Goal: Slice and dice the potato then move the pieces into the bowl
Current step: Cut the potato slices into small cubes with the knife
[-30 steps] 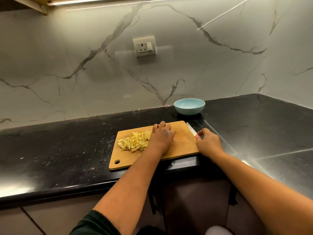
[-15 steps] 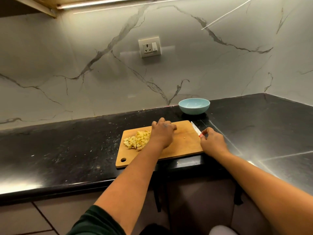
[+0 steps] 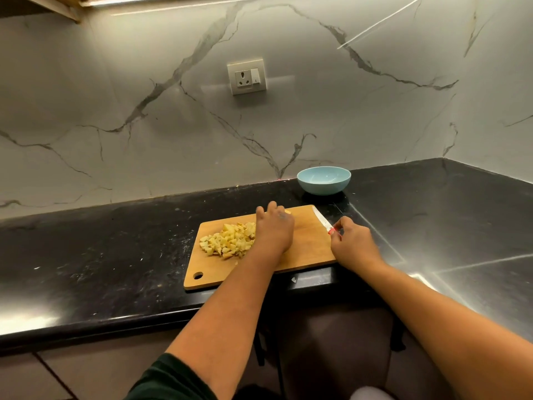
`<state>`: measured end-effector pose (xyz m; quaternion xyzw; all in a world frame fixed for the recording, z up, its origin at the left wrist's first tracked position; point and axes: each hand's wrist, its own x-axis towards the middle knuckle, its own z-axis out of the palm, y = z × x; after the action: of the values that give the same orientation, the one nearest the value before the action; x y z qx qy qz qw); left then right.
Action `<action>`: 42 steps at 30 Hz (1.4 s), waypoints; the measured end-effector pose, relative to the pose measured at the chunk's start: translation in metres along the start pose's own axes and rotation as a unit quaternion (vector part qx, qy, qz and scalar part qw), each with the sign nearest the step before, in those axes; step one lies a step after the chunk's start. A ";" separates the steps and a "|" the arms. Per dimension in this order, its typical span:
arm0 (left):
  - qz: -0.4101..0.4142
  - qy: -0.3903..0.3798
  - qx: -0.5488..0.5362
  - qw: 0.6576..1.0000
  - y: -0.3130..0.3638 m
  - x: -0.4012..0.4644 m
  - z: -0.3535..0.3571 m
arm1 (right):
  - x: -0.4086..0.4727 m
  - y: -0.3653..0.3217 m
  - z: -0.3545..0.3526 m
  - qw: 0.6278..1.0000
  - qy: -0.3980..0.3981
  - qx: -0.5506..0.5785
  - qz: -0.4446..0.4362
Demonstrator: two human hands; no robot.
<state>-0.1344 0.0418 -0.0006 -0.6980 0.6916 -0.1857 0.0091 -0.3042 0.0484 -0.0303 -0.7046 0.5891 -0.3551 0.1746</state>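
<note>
Spanning the whole width of the view, a black stone counter (image 3: pixel 109 255) runs under a grey-veined marble wall (image 3: pixel 115 111) and turns a corner at the right. Its surface carries pale specks and scuffs. A white wall socket (image 3: pixel 246 77) sits high on the wall, above the work area.

Near the counter's front edge lies a wooden cutting board (image 3: pixel 305 249), hang-hole at its near left corner. Diced potato (image 3: pixel 227 239), pale yellow, is heaped on the board's left half. One small scrap lies off the board on the counter by the front edge.

Left hand (image 3: pixel 274 230): palm down on the board, pressed against the right side of the pile, fingers together and lightly curled, gripping nothing visible. A dark green sleeve (image 3: pixel 170 379) shows at the elbow.

Right hand (image 3: pixel 356 243): at the board's right edge, fingers pinched around the red handle of a knife (image 3: pixel 322 222). White blade lies over the board's far right corner, pointing away.

Light blue bowl (image 3: pixel 324 180): behind the board, near the wall, upright, apart from the board. Inside looks bare.
</note>
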 end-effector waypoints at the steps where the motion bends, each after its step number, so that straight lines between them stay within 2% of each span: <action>1: -0.008 0.013 -0.016 1.000 -0.004 0.001 -0.001 | 0.000 -0.001 0.000 1.000 0.001 -0.014 -0.012; 4: -0.032 0.050 -0.103 0.993 -0.018 0.004 -0.005 | 0.000 -0.006 -0.001 0.997 -0.001 -0.050 -0.055; 6: -0.054 0.048 -0.173 0.982 -0.026 0.006 -0.006 | 0.000 -0.011 0.001 0.996 -0.005 -0.037 -0.076; 10: -0.069 0.000 -0.234 0.970 -0.034 0.012 -0.002 | 0.001 -0.016 0.008 0.999 0.016 0.019 -0.048; 17: -0.128 0.019 -0.290 0.948 -0.058 0.041 0.009 | 0.013 -0.014 0.015 0.996 0.040 0.083 -0.006; 19: -0.132 -0.026 -0.298 0.945 -0.060 0.054 0.011 | 0.015 -0.013 0.018 0.995 0.047 0.087 -0.009; 22: -0.087 -0.119 -0.278 0.949 -0.056 0.071 0.014 | 0.018 -0.012 0.024 0.993 0.068 0.092 -0.020; 28: -0.057 -0.177 -0.231 0.955 -0.050 0.092 0.028 | 0.024 -0.010 0.032 0.991 0.092 0.092 -0.019; 37: -0.067 -0.143 -0.282 0.946 -0.053 0.102 0.024 | 0.025 -0.008 0.034 0.992 0.087 0.091 -0.020; 42: -0.074 -0.077 -0.344 0.933 -0.047 0.093 0.010 | 0.024 -0.009 0.032 0.992 0.083 0.094 -0.013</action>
<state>-0.0890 -0.0486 0.0252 -0.7199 0.6564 0.1179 -0.1922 -0.2737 0.0221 -0.0393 -0.6610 0.5564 -0.4680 0.1856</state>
